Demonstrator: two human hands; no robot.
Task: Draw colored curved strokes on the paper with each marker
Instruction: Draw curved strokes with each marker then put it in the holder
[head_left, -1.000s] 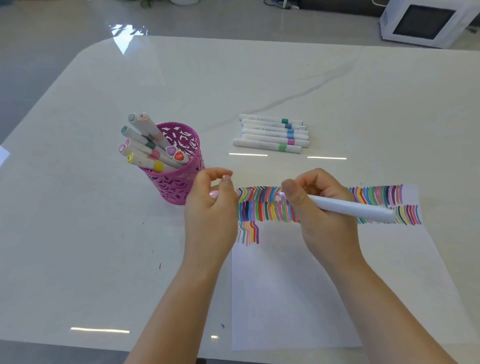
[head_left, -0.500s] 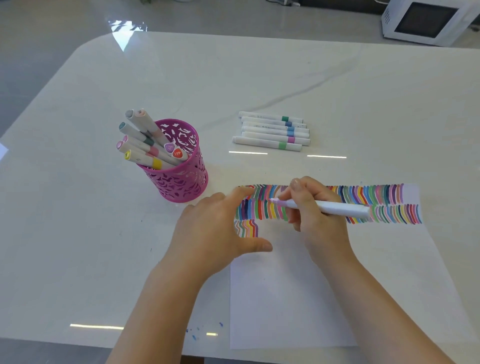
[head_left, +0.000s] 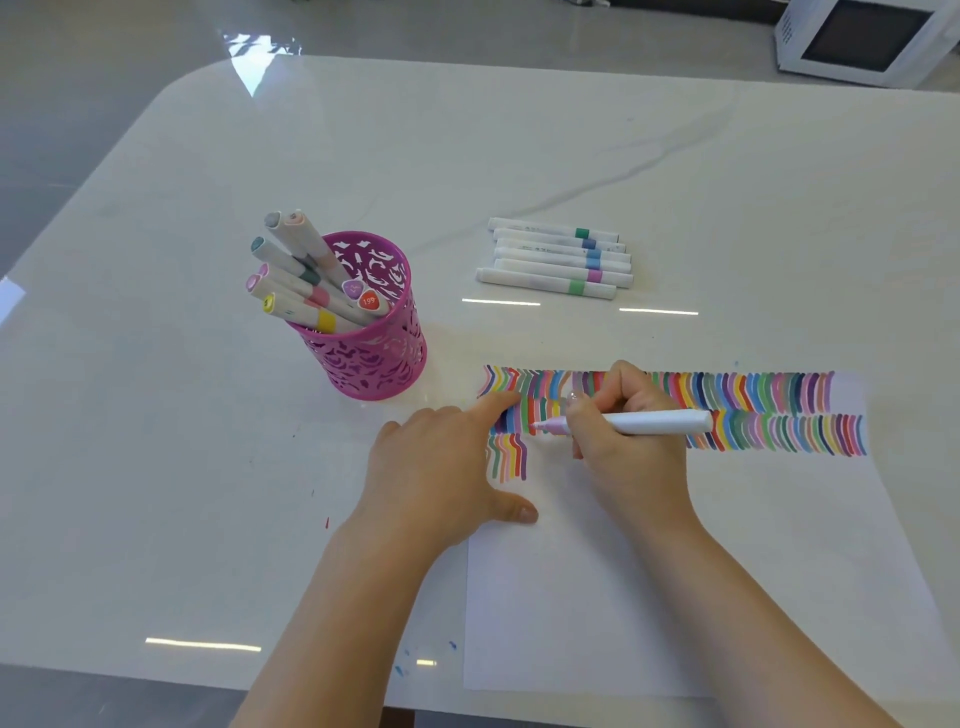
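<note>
Pinching marker (head_left: 655, 422) just behind its pink tip, right hand (head_left: 634, 457) fingers (head_left: 592, 410).

- My left grip (head_left: 447, 467) lies palm down on the surface, fingers straight. The forefinger stretches toward the far edge and the thumb splays toward the right edge.
- My right grip (head_left: 631, 441) is curled round a marker (head_left: 660, 422), pinching it close to the tip, with the barrel pointing toward the right edge.
- The two grips sit just beside each other, not touching.
- My left forearm (head_left: 332, 623) and right forearm (head_left: 779, 623), both bare, come in over the near edge and lean toward each other.
</note>
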